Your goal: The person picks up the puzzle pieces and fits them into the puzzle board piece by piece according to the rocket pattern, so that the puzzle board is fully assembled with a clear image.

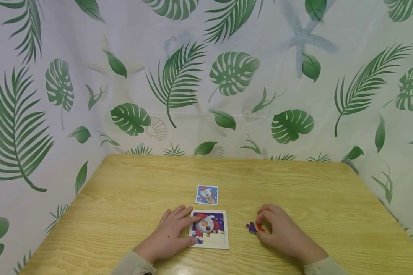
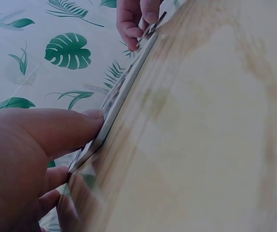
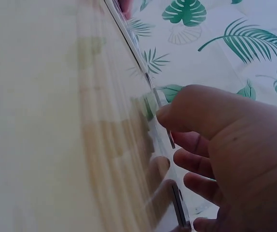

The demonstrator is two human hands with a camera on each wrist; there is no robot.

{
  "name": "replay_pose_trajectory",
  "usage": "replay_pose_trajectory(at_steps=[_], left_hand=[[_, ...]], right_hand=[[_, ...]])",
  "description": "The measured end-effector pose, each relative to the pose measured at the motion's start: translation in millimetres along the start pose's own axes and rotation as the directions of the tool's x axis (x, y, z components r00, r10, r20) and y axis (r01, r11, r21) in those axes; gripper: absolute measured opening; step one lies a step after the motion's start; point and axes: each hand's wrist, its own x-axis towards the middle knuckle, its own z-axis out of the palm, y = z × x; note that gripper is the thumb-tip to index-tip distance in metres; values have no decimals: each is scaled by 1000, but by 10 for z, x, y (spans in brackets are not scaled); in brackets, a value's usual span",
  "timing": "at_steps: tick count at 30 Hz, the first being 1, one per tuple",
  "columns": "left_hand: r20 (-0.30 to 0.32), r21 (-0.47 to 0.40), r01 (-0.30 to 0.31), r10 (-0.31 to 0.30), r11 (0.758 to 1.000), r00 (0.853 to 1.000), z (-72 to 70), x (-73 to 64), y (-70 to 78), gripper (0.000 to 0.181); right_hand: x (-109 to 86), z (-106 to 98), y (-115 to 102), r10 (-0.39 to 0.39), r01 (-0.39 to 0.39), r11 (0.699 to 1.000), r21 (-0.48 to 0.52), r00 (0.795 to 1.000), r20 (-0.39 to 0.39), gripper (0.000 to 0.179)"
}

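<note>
A square jigsaw puzzle tray [image 1: 226, 229] with a white border lies on the table, its rocket picture filled in except toward the lower right. My left hand [image 1: 170, 232] rests along the tray's left side, fingers spread, index fingertip and thumb over the border. To the right of the tray, my right hand [image 1: 278, 229] pinches a jigsaw piece [image 3: 162, 111] between thumb and fingers, close over the tabletop. Beside those fingertips is a dark purple jigsaw piece [image 1: 252, 227]. In the right wrist view, dark flat pieces [image 3: 179, 208] lie below the fingers.
A small reference card [image 1: 207, 194] with the same rocket picture lies just behind the tray. The wooden table [image 1: 141, 183] reaches back to a white curtain [image 1: 192, 133] with green leaf prints, which also hangs along both sides.
</note>
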Motion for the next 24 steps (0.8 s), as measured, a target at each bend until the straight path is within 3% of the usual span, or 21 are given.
replay_pose_trajectory(at_steps=[6,16,24], left_hand=[[6,-1,7,-7,1000,1000,-15,-4,25,59],[5,13,1,-1,1000,1000,-22,0,36,59],[8,4,7,-7,1000,1000,-31,-5,56,59]], right_hand=[[62,47,-172,18,-19,1000,18,999,31,20],[224,199,-410,-54,52,998,24,995,80,20],[358,321,-622,-62,59,998,27,986,155,18]])
